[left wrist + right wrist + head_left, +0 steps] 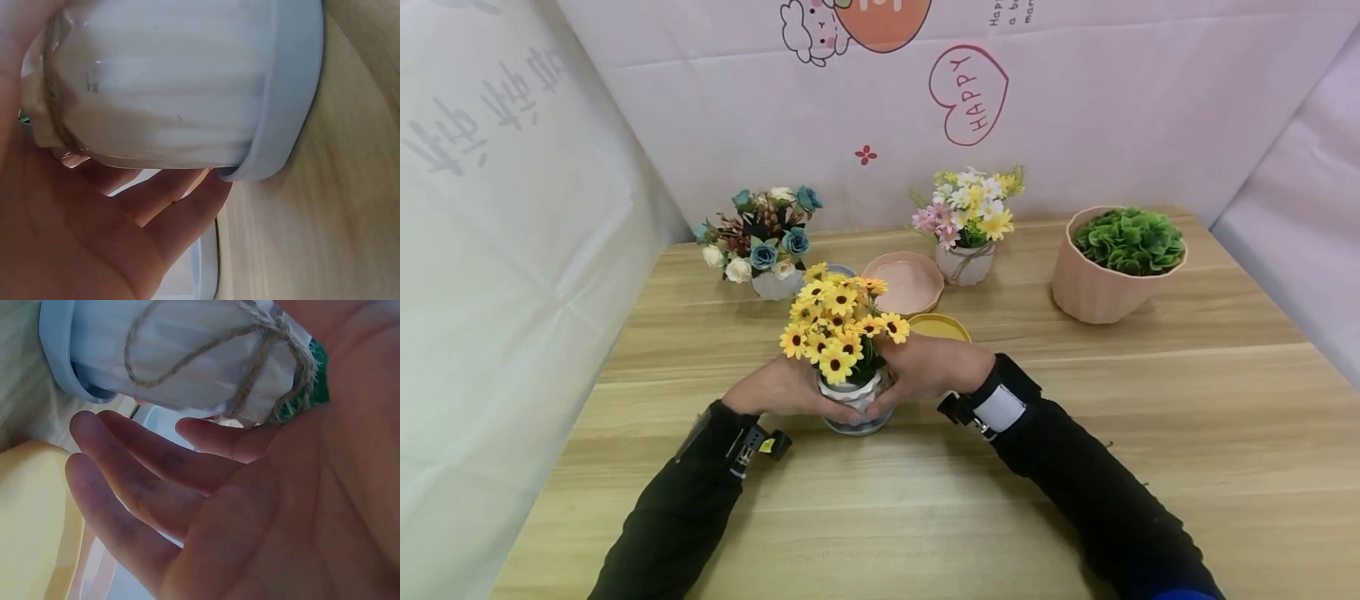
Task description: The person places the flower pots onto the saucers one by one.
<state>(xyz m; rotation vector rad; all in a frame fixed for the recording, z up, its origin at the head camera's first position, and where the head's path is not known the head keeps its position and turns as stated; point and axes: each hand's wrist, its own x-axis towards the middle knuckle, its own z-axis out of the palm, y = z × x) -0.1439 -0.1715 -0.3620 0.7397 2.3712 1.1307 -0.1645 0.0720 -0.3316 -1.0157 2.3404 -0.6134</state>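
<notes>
Spreading across the whole scene, the light wooden table [1150, 433] carries everything, and places here are told from the white ribbed pot of yellow daisies [855, 392] near its middle. Two black-sleeved forearms reach in from the near edge and angle toward that pot, one on each side. Well behind it to the right stands a pink ribbed planter with green leaves [1093, 287]. Behind it to the left sits a bunch of blue and white roses in a white pot [762, 242], and behind it to the right a small white pot of pink, white and yellow flowers [966, 225]. A pink scalloped saucer [906, 282] lies just behind the daisies, with a yellow saucer [940, 327] just beside them on the right.

The left hand [782, 387] cups the pot's left side, its fingers [169, 203] curled under the wall. The right hand [928, 364] wraps the right side, its fingers [144, 469] bent around the twine-tied neck. Both hands grip the pot, which stands in a pale blue-grey saucer [294, 94] on the table.
</notes>
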